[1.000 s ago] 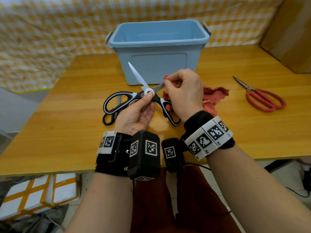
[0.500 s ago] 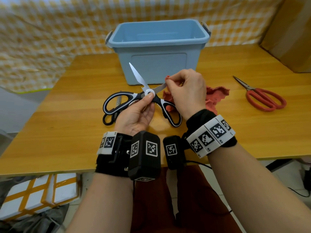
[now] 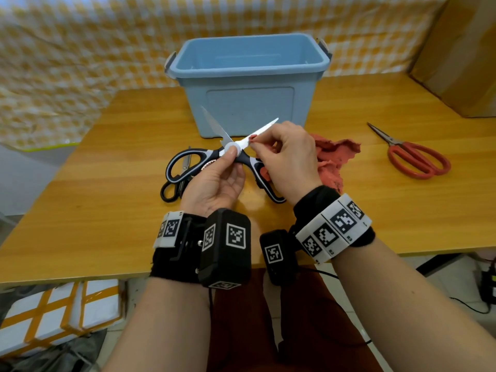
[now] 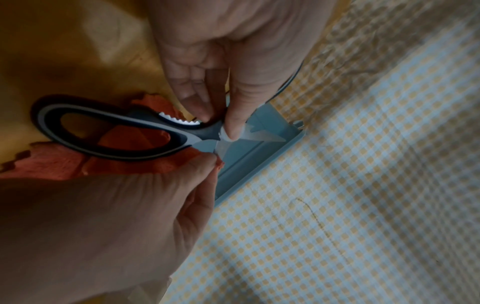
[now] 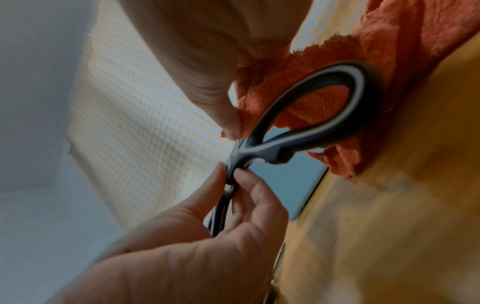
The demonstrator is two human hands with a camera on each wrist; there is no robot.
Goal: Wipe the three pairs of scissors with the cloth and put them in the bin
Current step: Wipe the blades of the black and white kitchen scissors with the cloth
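Here, leftmost of all, a pair of black scissors lies flat on the desk, partly under the left handle loop of the black-and-white scissors held above it. The left hand pinches those open scissors at the white pivot, thumb on top and fingers beneath, as the left wrist view shows plainly. Just right of that grip, the right hand pinches the red cloth around the base of the right-pointing blade, close to the pivot; the rest of the cloth trails down onto the desk behind that hand. Beyond both grips stands the blue bin, upright, open at the top. Well to the right of the right hand, the red-handled scissors lie closed on the desk.
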